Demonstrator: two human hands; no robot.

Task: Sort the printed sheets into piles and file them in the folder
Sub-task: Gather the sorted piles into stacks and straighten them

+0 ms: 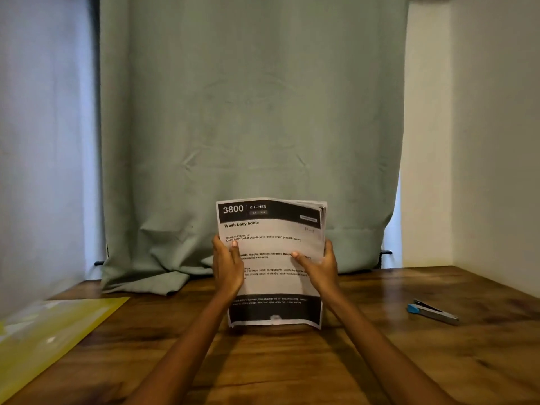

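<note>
Curtain (251,127), grey-green, hangs behind the desk and bunches where its hem meets the back edge; it serves as a plain backdrop, so nothing behind competes with the work.

Desk (380,361), dark wood grain, runs the width of the view. Surface between the forearms is bare wood, likely kept so for laying out piles.

Folder (49,328), yellow and translucent, lies flat at the left edge, partly out of view. Well apart from the sheets, probably parked until piles exist to go in it. Cannot tell whether it holds anything.

Sheets (271,285), a stack, held upright at centre with the lower edge on or just above the desk; which, I cannot tell. Top page faces the camera: black header "3800 KITCHEN", title "Wash baby bottle". Upright hold suits squaring the edges and reading the heading to decide a pile. Page edges fan slightly at the upper right corner, so the stack is not yet square. No piles laid out; sorting looks barely begun.

Stapler (432,313), blue and metal, lies on the right of the desk, well apart from the stack, untouched.

Left hand (226,267) grips the stack's left edge, thumb across the front, fingers behind.

Right hand (320,268) grips the right edge the same way, thumb on the print.
</note>
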